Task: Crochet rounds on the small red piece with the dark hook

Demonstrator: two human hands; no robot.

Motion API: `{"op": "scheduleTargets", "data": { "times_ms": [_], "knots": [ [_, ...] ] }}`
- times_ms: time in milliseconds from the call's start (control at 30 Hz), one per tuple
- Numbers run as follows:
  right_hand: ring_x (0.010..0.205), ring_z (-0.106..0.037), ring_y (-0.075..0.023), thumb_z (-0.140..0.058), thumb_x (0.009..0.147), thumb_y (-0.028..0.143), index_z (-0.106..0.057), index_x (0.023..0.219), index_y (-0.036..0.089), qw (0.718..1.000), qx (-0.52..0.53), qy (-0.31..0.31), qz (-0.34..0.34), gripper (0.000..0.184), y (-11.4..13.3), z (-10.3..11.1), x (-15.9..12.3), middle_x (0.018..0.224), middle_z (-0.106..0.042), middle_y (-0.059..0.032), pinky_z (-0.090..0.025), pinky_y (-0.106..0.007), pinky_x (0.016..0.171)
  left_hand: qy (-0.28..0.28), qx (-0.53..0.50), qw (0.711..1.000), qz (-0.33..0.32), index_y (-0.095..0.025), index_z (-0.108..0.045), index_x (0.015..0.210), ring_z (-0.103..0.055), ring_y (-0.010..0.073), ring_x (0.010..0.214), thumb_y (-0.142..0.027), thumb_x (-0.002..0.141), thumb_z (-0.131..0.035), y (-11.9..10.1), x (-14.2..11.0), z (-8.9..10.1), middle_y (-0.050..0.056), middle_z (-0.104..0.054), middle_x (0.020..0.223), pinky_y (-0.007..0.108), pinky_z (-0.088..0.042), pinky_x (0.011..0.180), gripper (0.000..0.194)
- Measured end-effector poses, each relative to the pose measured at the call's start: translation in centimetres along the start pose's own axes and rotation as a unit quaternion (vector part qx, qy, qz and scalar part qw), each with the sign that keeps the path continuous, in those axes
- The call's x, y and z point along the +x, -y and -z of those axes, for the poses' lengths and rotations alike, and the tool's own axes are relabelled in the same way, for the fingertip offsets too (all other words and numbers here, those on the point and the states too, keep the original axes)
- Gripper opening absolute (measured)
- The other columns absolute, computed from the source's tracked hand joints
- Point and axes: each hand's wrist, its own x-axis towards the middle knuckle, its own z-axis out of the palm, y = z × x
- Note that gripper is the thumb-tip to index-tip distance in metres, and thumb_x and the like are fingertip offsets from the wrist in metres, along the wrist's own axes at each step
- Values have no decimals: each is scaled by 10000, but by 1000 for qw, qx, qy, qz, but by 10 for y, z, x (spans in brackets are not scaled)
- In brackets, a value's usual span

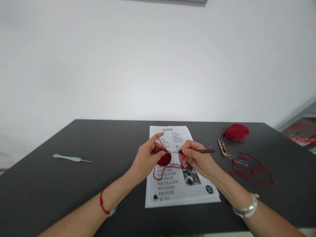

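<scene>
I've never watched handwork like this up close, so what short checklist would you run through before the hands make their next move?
1. Right grip on the dark-handled hook: ok, held much like a pen.
2. Left grip on the red piece: ok, pinched near its upper edge.
3. Yarn strand running over the left index finger: ok.
4. Hook seated in a stitch: cannot tell, its tip is too small to make out.
5. Printed sheet fully readable: not ok, the hands and red piece cover some lines.
6. Loose yarn on the right free of knots: cannot tell, it lies in crossing loops.
</scene>
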Motion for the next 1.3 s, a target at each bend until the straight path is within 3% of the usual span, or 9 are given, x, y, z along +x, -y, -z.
{"op": "scheduleTargets", "data": {
  "times_ms": [300,533,700,800,900,1000,1067,1200,1300],
  "knots": [
    [482,-570,-66,-768,704,230,-600,662,159,984,170,-46,-25,186,-9,-19,1,599,-676,11,-467,-154,480,-43,-155,987,29,-147,-504,1242,-529,103,635,-124,673,-700,1,-8,-15,-53,-577,658,241,-428,660,602],
    [470,-540,-75,-761,704,262,-579,689,176,993,113,-35,2,202,-7,-21,-2,582,-656,18,-411,-173,453,-28,-215,973,74,-154,-470,1284,-564,106,663,-125,665,-710,1,-9,-14,-33,-620,716,252,-436,686,664],
    [485,-481,-82,-672,782,281,-552,725,200,994,-40,-48,90,155,-17,-20,-6,579,-579,47,-380,-199,472,-6,-214,973,86,-149,-396,1365,-591,128,665,-106,639,-710,-5,-11,-16,-22,-644,707,275,-445,695,792],
    [583,-521,-111,-600,833,230,-557,791,224,951,-227,-52,203,60,-26,-16,-9,688,-581,30,-417,-228,531,-14,-215,972,95,-147,-372,1392,-566,109,632,-106,629,-729,-5,-12,-17,-41,-625,662,255,-430,671,843],
    [633,-532,-133,-537,861,163,-549,801,236,855,-405,-46,321,95,-32,-13,-11,716,-572,14,-433,-257,590,-17,-220,970,103,-128,-403,1373,-547,99,606,-106,618,-744,-3,-13,-17,-45,-616,639,241,-415,642,829],
    [627,-517,-142,-518,861,139,-530,765,238,806,-463,-56,365,138,-34,-13,-12,698,-550,11,-429,-273,604,-18,-247,961,126,-116,-440,1339,-546,96,596,-104,605,-752,-1,-12,-17,-39,-621,636,235,-409,630,798],
    [629,-520,-141,-533,857,165,-538,774,237,845,-420,-62,326,110,-32,-14,-12,714,-562,8,-429,-268,592,-15,-270,951,148,-112,-466,1312,-540,89,582,-95,591,-758,-1,-11,-16,-41,-619,630,230,-406,623,779],
    [522,-484,-101,-612,832,291,-536,730,215,978,-147,-57,138,148,-22,-19,-9,620,-556,38,-387,-213,483,-9,-284,947,153,-135,-522,1257,-558,90,601,-83,584,-765,-1,-10,-15,-42,-625,648,240,-419,656,718],
    [463,-478,-76,-692,775,328,-528,689,193,997,55,-34,37,230,-14,-23,-6,553,-571,48,-374,-184,450,-3,-283,949,141,-158,-548,1223,-602,119,663,-102,600,-762,0,-10,-14,-16,-661,710,269,-439,706,661]
  ]
}}
